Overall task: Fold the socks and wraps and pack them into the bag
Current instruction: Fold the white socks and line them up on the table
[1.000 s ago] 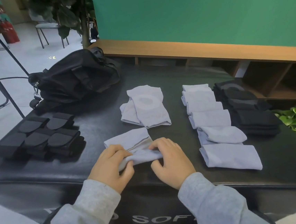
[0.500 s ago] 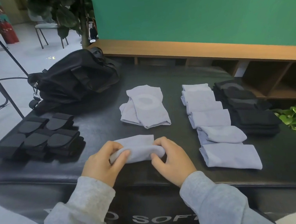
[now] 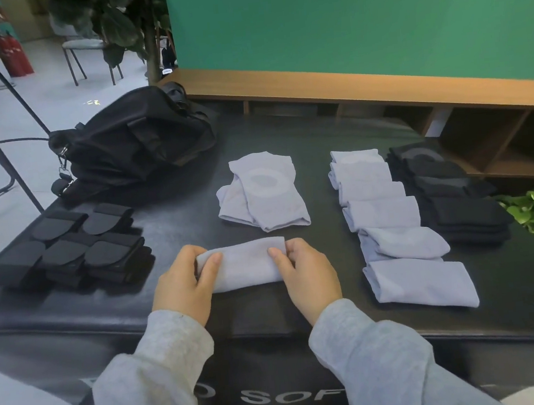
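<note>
head view, looking down: a folded pale lilac sock (image 3: 244, 265) is being held at the near middle of the black surface (image 3: 317, 132), lying flat on it. its left end is pinched by the left hand (image 3: 182, 284), thumb on top and fingers curled round the far edge, and its right end is gripped the same way by the right hand (image 3: 305, 275). grey sleeves (image 3: 389, 363) are seen on both arms.

just beyond the held sock, a loose pile of lilac wraps (image 3: 264, 191) is laid out, apart from it. to the right, a row of folded lilac pieces (image 3: 388, 220) is lined up from far to near, with a stack of black pieces (image 3: 450, 191) right beside it, further right. on the left side, folded black wraps (image 3: 77, 245) are grouped together. the black bag (image 3: 136, 143) is parked at the far left of the surface, well apart from the hands; whether it's open can't be told from here.

a green wall (image 3: 356, 20) and a wooden shelf (image 3: 412, 97) are seen behind.
</note>
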`<control>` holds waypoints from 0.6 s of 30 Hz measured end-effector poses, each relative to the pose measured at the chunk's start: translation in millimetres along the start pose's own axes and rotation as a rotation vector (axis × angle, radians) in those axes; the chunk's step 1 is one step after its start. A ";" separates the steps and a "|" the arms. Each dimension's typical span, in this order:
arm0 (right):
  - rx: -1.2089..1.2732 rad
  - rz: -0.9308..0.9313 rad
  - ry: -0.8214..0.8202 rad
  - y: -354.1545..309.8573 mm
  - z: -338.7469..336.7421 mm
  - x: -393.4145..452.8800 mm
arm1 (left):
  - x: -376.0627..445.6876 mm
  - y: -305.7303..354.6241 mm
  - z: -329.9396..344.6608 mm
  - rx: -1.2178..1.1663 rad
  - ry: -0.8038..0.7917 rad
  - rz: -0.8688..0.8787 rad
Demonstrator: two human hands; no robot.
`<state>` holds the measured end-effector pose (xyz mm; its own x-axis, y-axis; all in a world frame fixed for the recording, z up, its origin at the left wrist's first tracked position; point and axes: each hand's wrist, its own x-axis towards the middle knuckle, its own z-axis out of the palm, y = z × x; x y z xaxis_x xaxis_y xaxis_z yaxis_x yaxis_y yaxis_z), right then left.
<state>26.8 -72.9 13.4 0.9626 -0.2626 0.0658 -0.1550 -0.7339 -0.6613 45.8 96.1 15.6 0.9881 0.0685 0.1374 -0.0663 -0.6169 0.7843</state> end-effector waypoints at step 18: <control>-0.046 -0.260 -0.052 -11.2 -28.8 -4.7 | 13.9 12.2 -5.1 -0.070 -0.158 0.059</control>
<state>17.6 -81.5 42.1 0.9814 -0.0296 0.1895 0.0904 -0.8003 -0.5927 57.9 93.5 30.1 0.9913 -0.0936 0.0925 -0.1292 -0.5593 0.8188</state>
